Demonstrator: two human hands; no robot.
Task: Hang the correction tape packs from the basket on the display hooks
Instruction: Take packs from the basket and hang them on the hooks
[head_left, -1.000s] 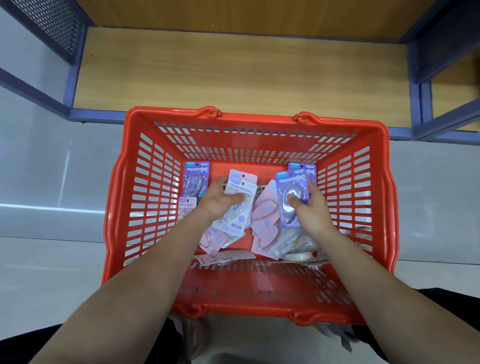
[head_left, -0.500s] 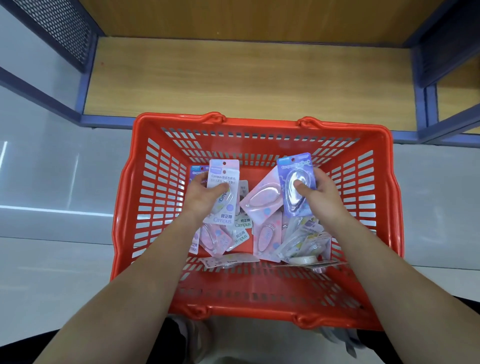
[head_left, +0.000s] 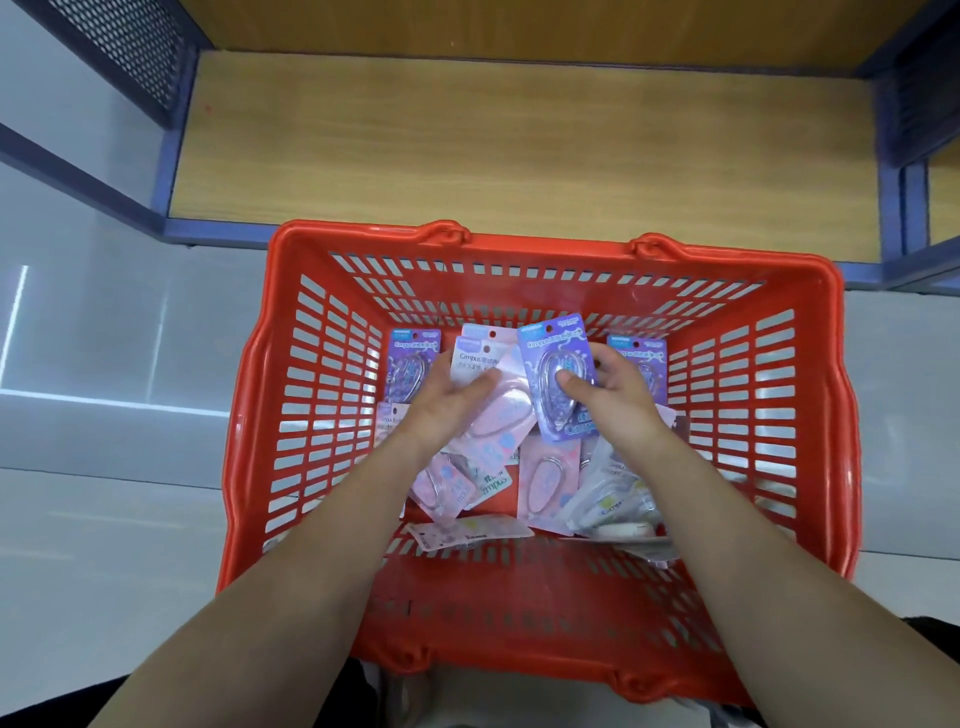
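Wooden shelf sits just behind the red basket. Both hands are down inside the basket. The right hand pinches a purple pack, thumb on its blister. The left hand grips what looks like two pink-white packs. Loose packs litter the basket floor.

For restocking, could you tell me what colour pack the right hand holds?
The pack is purple; head view shows it best.

"Campus" reads on the purple pack; on the white pack; upside down on a lower pack; finer print is illegible.
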